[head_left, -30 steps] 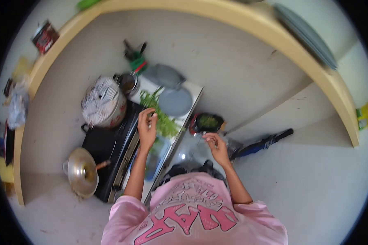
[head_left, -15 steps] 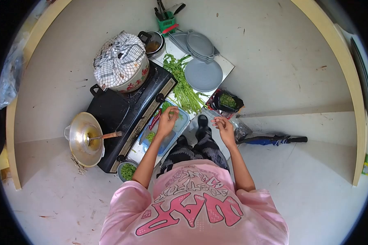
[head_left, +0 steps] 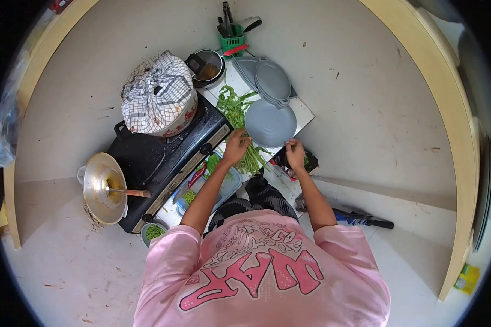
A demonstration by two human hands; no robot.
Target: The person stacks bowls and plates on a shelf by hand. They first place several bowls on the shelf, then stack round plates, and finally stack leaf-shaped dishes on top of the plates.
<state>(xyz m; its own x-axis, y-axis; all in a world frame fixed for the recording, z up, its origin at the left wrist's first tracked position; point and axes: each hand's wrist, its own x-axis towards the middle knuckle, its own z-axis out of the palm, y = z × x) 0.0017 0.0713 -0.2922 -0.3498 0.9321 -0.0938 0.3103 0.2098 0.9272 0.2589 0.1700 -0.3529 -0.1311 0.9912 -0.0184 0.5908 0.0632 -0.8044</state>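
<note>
My left hand [head_left: 236, 147] is over the long green leafy stems [head_left: 251, 159] on the white tiled counter, its fingers loosely bent and apart at the edge of the bunch. By the lower right rim of a round grey plate [head_left: 270, 123], my right hand [head_left: 296, 156] has its fingertips drawn together; what they hold, if anything, is too small to make out. Under that hand a black plastic bag [head_left: 311, 161] is partly hidden. Below my left forearm lies a blue tray [head_left: 232, 185] with chopped greens [head_left: 189, 197] and a red-handled knife [head_left: 198, 173].
A black gas stove [head_left: 147, 158] bears a cloth-covered pot [head_left: 157, 95]. A wok [head_left: 105, 188] with a wooden-handled utensil stands left. A small pan [head_left: 206, 71], grey pans [head_left: 273, 79] and a green utensil basket [head_left: 233, 46] are at the back. A bowl of chopped greens [head_left: 154, 232] sits near the stove.
Both hands have reached forward, the left from above the tray to the green stems, the right up to the plate's rim and black bag. The whole view has shifted slightly.
</note>
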